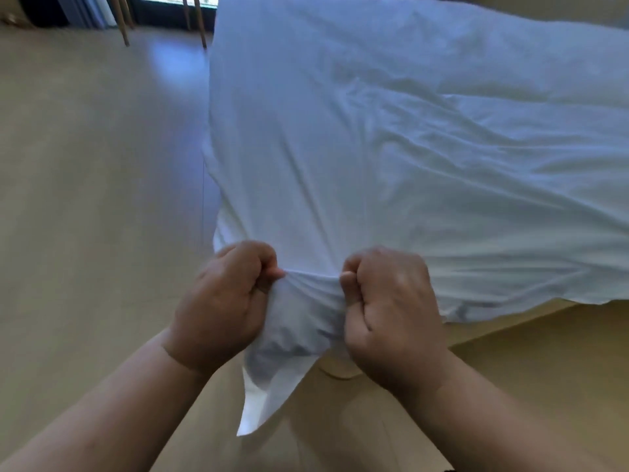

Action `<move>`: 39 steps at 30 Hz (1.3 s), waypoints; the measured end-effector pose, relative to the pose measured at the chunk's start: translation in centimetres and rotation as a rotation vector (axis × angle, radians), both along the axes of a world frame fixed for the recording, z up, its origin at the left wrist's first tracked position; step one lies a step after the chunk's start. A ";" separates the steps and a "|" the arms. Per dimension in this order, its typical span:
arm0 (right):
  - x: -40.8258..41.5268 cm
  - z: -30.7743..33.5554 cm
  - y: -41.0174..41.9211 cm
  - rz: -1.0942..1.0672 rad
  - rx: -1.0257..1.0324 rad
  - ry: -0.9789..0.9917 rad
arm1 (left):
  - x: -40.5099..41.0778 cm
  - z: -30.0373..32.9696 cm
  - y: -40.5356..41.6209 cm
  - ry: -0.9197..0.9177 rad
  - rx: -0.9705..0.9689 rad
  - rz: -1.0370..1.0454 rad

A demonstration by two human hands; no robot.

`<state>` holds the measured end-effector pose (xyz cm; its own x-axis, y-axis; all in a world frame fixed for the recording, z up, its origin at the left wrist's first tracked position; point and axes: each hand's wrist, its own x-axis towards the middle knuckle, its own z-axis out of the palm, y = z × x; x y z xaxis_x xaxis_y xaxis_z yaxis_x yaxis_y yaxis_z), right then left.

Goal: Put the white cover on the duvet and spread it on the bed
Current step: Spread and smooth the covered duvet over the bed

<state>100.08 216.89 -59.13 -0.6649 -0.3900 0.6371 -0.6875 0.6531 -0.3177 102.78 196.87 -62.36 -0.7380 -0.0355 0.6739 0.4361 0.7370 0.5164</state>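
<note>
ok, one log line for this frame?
left hand: grips white cover corner | right hand: grips same corner | cover: spread over bed, wrinkled

Two bare forearms come into view from the lower edge, one from about 7 o'clock and the other from about 5 o'clock, and each ends in a bare hand. No sleeve, cuff or glove covers either arm up to where the picture cuts them off. The left hand [224, 301] and the right hand [391, 301] carry no ring, watch, bracelet or strap on the parts that show. The fingernails that can be seen on the right hand's fingers [348, 278] are short and plain, though the picture is soft with blur. Nothing else of the person shows.
</note>
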 end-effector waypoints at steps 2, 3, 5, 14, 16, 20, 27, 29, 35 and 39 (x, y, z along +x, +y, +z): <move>1.5 -0.2 -0.8 0.001 0.105 -0.073 | 1.0 0.3 -0.7 -0.073 -0.064 -0.042; 2.0 -0.6 -1.2 0.005 0.157 -0.082 | 1.3 0.2 -1.1 -0.105 -0.138 -0.064; 2.5 -2.0 -1.6 0.020 0.224 -0.067 | 1.6 -0.8 -1.7 -0.152 -0.291 -0.105; 7.2 -9.4 -0.3 0.231 0.106 -0.391 | 4.2 -12.1 -1.2 -0.620 0.359 0.192; 6.3 -11.1 0.2 0.014 0.064 -0.786 | 3.9 -12.3 0.2 -0.797 0.752 0.045; 4.4 -11.8 1.1 -0.160 -0.219 -0.960 | 3.0 -11.6 2.6 -0.870 1.262 -0.228; 4.2 -6.5 -1.9 0.127 -0.789 -1.046 | 4.0 -6.3 3.0 -0.746 1.490 -0.086; 5.7 -6.1 -2.3 0.056 -0.795 -1.004 | 5.5 -4.9 1.3 -0.691 1.437 -0.056; 9.7 -12.2 -4.9 -0.140 -0.697 -1.647 | 8.8 -7.0 -2.0 -1.025 0.928 0.144; 8.2 -14.5 -4.2 -0.112 -0.574 -1.611 | 8.7 -7.9 -1.2 -1.131 1.060 0.065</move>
<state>108.25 212.67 -73.62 -0.7330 -0.2783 -0.6207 0.5744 0.2356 -0.7839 111.46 195.70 -70.30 -0.8057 -0.1700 -0.5674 -0.5444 -0.1649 0.8224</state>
